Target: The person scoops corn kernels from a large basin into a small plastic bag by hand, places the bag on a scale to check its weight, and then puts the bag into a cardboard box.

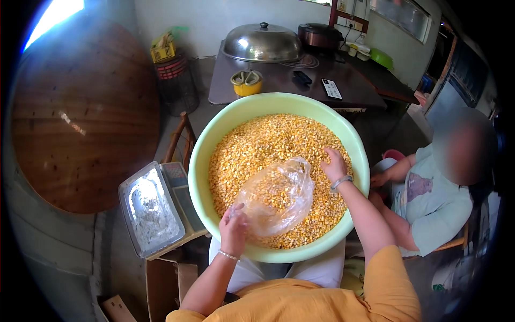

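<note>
A large pale green plastic basin [198,173] stands before me, its near rim over my lap, and dried corn kernels [273,133] fill much of it. My left hand [234,229] grips a clear plastic bag [277,197] at its near left end. The bag lies over the corn, and kernels show through its film; whether some are inside it I cannot tell. On the right side of the basin, my right hand [334,165] is at the corn's surface with fingers apart. It holds nothing that I can see.
Left of the basin is a weighing scale with a metal tray [155,209], above a cardboard box [161,283]. A dark table [273,82] behind carries a domed metal lid [263,42], a yellow container [246,82] and a phone [331,89]. Another person [430,201] sits at right.
</note>
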Action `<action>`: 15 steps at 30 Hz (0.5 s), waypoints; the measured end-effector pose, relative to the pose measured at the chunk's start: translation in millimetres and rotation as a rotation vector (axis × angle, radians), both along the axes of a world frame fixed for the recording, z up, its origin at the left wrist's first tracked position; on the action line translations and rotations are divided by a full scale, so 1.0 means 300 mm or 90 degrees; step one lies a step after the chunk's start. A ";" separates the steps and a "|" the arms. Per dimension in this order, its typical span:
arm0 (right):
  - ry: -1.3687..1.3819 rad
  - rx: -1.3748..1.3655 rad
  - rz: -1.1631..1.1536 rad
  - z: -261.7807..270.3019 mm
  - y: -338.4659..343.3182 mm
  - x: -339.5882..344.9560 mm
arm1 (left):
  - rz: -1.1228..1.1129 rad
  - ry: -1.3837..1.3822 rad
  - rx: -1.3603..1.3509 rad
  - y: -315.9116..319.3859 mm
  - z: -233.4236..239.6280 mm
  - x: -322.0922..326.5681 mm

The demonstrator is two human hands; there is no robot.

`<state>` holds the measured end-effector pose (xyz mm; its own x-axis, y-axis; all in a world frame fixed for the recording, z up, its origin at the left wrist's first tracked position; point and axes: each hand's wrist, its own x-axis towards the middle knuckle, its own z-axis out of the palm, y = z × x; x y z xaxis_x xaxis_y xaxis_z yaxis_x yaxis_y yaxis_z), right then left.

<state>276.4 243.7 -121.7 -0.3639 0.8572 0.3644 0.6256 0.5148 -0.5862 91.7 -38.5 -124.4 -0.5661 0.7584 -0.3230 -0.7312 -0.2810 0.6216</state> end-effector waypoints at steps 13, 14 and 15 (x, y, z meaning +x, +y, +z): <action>-0.322 -0.073 0.024 -0.054 -0.129 -0.055 | 0.078 0.336 -0.133 0.011 -0.041 0.070; -0.322 -0.073 0.027 -0.061 -0.122 -0.056 | 0.092 0.357 -0.131 0.012 -0.050 0.071; -0.279 -0.115 0.023 -0.066 -0.111 -0.053 | 0.105 0.378 -0.127 0.014 -0.054 0.073</action>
<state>260.4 210.5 -141.5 -0.4806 0.8768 0.0161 0.8178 0.4547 -0.3528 113.5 -34.3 -140.5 -0.7958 0.6040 -0.0445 -0.2041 -0.1983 0.9587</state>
